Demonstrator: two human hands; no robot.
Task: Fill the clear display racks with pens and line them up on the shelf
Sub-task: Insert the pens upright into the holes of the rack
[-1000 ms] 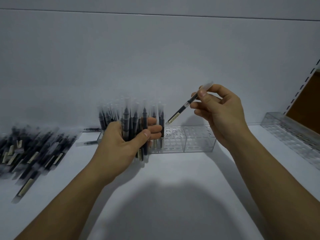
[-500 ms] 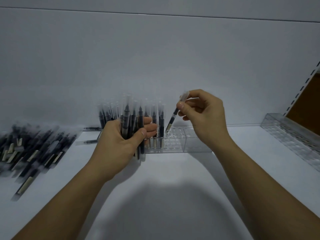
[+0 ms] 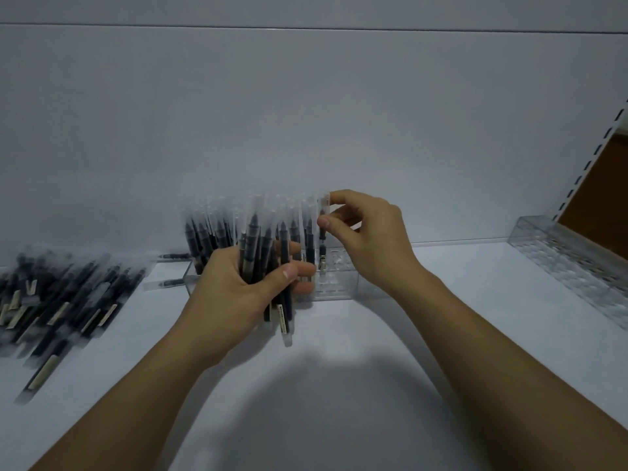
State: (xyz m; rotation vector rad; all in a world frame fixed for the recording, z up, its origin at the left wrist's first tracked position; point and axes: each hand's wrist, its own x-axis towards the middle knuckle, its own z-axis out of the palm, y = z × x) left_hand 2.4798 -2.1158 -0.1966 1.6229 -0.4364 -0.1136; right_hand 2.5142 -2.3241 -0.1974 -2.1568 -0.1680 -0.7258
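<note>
A clear display rack (image 3: 339,283) stands on the white shelf (image 3: 339,385) against the back wall. Its left part holds several upright dark pens with frosted caps (image 3: 204,229). My left hand (image 3: 238,294) grips a bundle of pens (image 3: 268,260) in front of the rack. My right hand (image 3: 367,236) pinches a single pen (image 3: 322,232) by its capped top, upright, with its lower end in a hole of the rack just right of the standing pens. The rack's right part shows bare holes.
A heap of loose pens (image 3: 61,300) lies at the left of the shelf, and two stray pens (image 3: 173,270) lie beside the rack. A second clear rack (image 3: 571,270) without pens sits at the far right, below a slotted upright and a brown panel.
My right hand has swung the single pen from a slant to upright and lowered it into the rack. My left hand has kept its bundle, shifting slightly.
</note>
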